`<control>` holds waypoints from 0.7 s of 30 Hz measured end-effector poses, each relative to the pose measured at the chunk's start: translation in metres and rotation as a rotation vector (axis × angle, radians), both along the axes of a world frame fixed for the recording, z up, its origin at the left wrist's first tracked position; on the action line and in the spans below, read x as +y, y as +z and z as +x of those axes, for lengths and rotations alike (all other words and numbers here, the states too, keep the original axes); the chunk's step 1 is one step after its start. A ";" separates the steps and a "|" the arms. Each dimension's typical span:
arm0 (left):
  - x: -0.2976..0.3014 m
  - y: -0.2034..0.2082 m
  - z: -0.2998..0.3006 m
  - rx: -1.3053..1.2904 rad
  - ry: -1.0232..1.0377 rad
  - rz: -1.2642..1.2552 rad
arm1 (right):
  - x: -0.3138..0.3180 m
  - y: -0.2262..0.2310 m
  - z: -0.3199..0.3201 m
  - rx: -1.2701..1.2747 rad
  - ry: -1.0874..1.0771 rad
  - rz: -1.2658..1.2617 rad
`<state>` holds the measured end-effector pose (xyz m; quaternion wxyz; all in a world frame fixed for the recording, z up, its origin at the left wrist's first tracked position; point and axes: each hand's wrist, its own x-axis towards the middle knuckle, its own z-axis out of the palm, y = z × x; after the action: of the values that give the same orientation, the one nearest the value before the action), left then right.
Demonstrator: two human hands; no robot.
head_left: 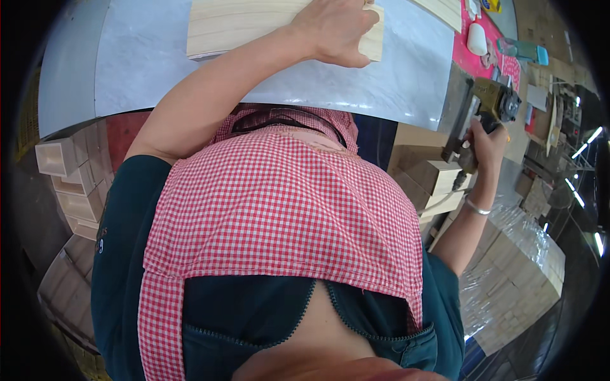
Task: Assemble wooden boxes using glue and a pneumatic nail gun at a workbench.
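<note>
My left hand [340, 32] lies over the right end of a pale wooden board [235, 28] on the grey-white tabletop [146, 70]. Its thumb and fingers are closed about that end, and the board's far edge runs out of the picture. Off the table's right side, my right hand [489, 145] is wrapped round the handle of a nail gun [480, 108]. The nail gun is held up, apart from the board, with a hose fitting at its lower end.
A white bottle [476, 39] stands on a pink surface at the far right, beside a teal-capped clear container [524, 51]. Open wooden boxes [56, 159] are stacked at the left. Below my right arm are more wooden pieces [441, 178] and a plastic-wrapped stack [515, 279].
</note>
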<state>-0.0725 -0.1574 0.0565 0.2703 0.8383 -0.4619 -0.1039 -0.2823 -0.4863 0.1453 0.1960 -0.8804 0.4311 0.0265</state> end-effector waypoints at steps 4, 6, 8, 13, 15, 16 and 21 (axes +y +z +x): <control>0.002 0.005 0.006 0.019 -0.019 -0.017 | 0.099 0.032 0.010 -0.149 0.078 0.115; 0.004 0.008 0.009 0.024 -0.045 0.048 | 0.139 0.042 0.022 -0.182 0.125 0.224; 0.003 0.009 0.009 0.022 -0.053 0.076 | 0.153 0.043 0.025 -0.202 0.155 0.275; 0.004 0.002 0.008 -0.027 -0.043 0.031 | 0.161 0.037 0.031 -0.232 0.373 0.299; 0.002 0.002 0.007 -0.046 -0.045 0.014 | 0.161 0.035 0.033 -0.223 0.382 0.322; 0.001 0.001 0.007 -0.055 -0.046 0.006 | 0.162 0.034 0.033 -0.219 0.386 0.334; 0.005 0.013 0.006 -0.010 -0.057 -0.029 | 0.171 0.039 0.038 -0.128 0.300 0.349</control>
<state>-0.0664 -0.1522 0.0695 0.2770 0.8213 -0.4884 -0.1009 -0.2440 -0.3153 0.1843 0.3659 -0.8873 0.2708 0.0736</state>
